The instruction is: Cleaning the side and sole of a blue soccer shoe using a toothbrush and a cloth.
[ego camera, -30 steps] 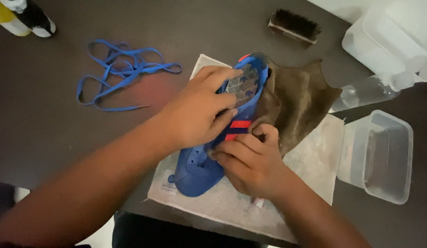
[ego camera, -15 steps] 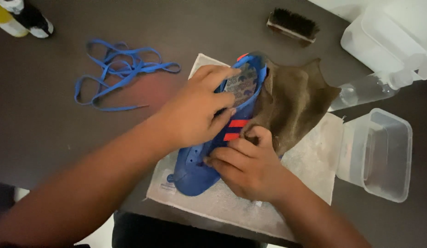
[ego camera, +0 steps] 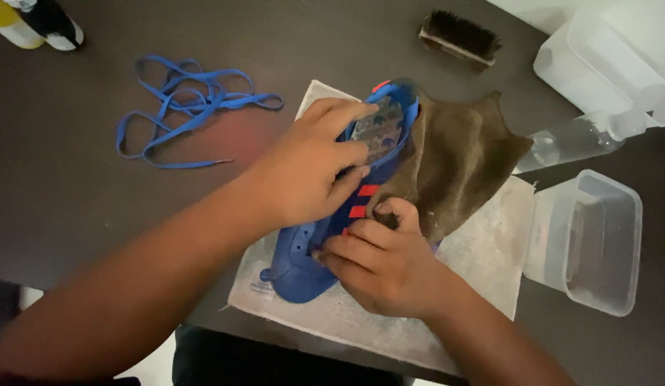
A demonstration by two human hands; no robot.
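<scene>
Right hand: the right hand [ego camera: 379,264] is curled closed, fingers pinching a bunched corner of the brown cloth [ego camera: 454,161] and pressing it against the side of the blue shoe [ego camera: 325,243], just beside the red stripes [ego camera: 362,200].
Left hand: the left hand [ego camera: 307,168] is partly spread, clamped over the top of the shoe, fingertips reaching toward the heel opening where the patterned insole [ego camera: 379,132] shows.
Shoe: it lies on its side on the pale towel [ego camera: 482,250], toe toward the person, heel away.
Cloth: most of it fans out loose to the right of the shoe, over the towel's far edge.
Done: the blue laces [ego camera: 182,107] are out of the shoe and lie in a loose heap on the dark table [ego camera: 82,186], well apart to the left.
In hand: by my reading, wiping of the shoe's side is under way; how clean the surface is cannot be told.
Left: the laces are not yet rethreaded.
Around: a bristle brush [ego camera: 461,36] sits at the far edge; a clear spray bottle [ego camera: 575,139] and an open plastic tub [ego camera: 589,243] stand to the right; two bottles [ego camera: 36,25] sit at the far left corner.
</scene>
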